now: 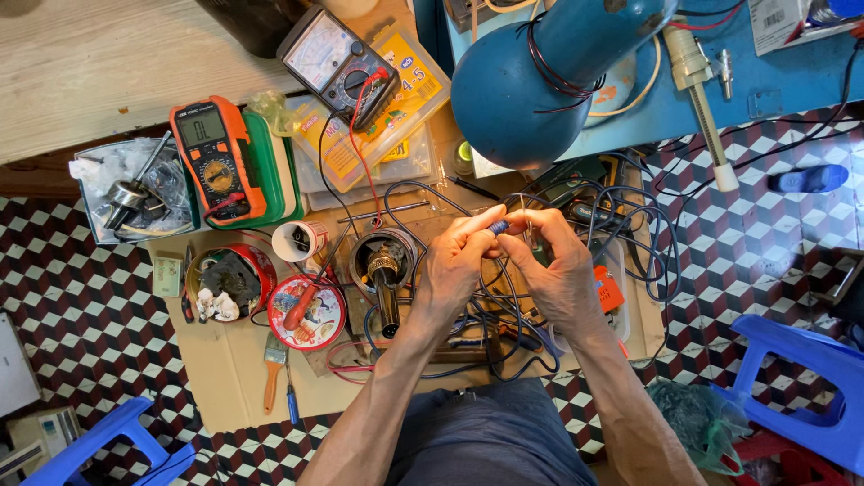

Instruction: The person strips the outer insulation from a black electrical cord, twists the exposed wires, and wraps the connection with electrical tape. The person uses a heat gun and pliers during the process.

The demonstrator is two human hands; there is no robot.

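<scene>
My left hand point(453, 266) and my right hand point(558, 270) meet at their fingertips over a tangle of dark wires point(504, 306) on a sheet of cardboard point(229, 369). Between the thumbs and forefingers I pinch a small blue-sleeved wire end point(498, 227); the right fingers also pinch a thin lead beside it. Just left of my left hand stands a round metal motor part point(384, 265) with a shaft pointing toward me. A blue lamp shade point(531, 81) hangs right above the hands.
An orange digital multimeter point(216, 157) and a black analogue meter point(337, 58) lie at the back left. A red tin lid point(306, 313), a red tin of bits point(229, 279), a paintbrush point(273, 364) and blue plastic stools point(801, 378) surround the cardboard on the checkered floor.
</scene>
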